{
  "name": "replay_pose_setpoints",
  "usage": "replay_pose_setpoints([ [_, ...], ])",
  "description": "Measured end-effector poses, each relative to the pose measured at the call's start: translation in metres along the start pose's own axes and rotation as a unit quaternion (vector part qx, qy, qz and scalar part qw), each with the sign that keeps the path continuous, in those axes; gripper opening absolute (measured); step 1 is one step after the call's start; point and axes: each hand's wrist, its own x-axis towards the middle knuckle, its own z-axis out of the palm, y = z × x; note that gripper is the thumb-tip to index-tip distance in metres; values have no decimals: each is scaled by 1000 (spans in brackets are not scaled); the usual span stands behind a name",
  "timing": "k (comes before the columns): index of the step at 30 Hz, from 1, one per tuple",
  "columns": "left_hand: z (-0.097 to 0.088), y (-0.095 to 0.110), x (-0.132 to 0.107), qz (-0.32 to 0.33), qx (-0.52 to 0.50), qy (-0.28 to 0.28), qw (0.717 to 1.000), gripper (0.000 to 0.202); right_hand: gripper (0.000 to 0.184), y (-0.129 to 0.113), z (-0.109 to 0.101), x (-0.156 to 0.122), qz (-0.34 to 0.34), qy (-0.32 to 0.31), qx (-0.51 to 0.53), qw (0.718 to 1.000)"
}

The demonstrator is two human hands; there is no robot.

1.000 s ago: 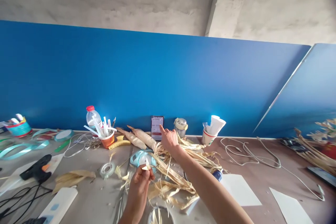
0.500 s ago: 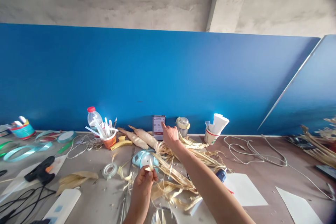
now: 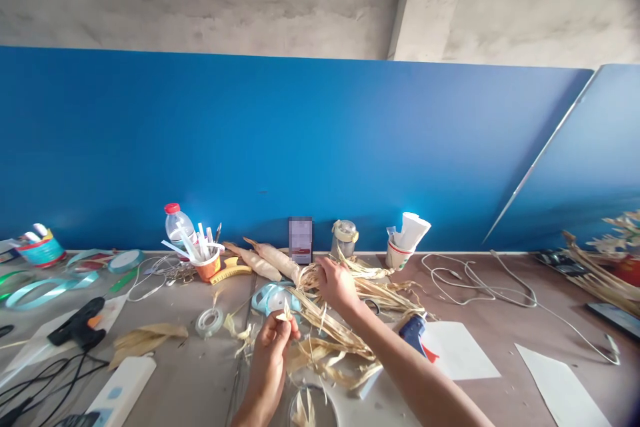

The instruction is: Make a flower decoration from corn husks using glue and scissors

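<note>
My left hand is closed in a pinch on a small pale corn husk piece with pointed tips. My right hand hovers over a pile of dried corn husk strips, its fingers loosely bent and apart; I see nothing held in it. Behind it a phone leans upright against the blue partition. A pale blue tape dispenser lies just beyond my left hand. Below, a round clear dish contains husk pieces.
Left are a black glue gun, a white power strip, a clear tape roll and a cup of white sticks. Right are a blue glue gun, white paper, a paper cup and a white cable.
My right hand has drawn back from the phone screen, down and to the right, and its pointing finger has bent. My left hand keeps its pinch on the husk piece.
</note>
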Motion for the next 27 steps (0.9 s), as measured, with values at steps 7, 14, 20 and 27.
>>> replay_pose_setpoints([
  [7,5,2,-5,-19,-11,-6,1000,22,29,10,-23,-74,-16,39,126,991],
  [14,6,0,-5,-24,7,-1,1000,21,26,22,-35,-87,20,-14,112,993],
  [20,3,-4,-3,-10,44,18,999,22,26,15,-23,-99,6,-59,117,991],
  [27,5,0,-5,-6,42,11,999,25,29,7,-35,-101,-78,-131,150,977],
])
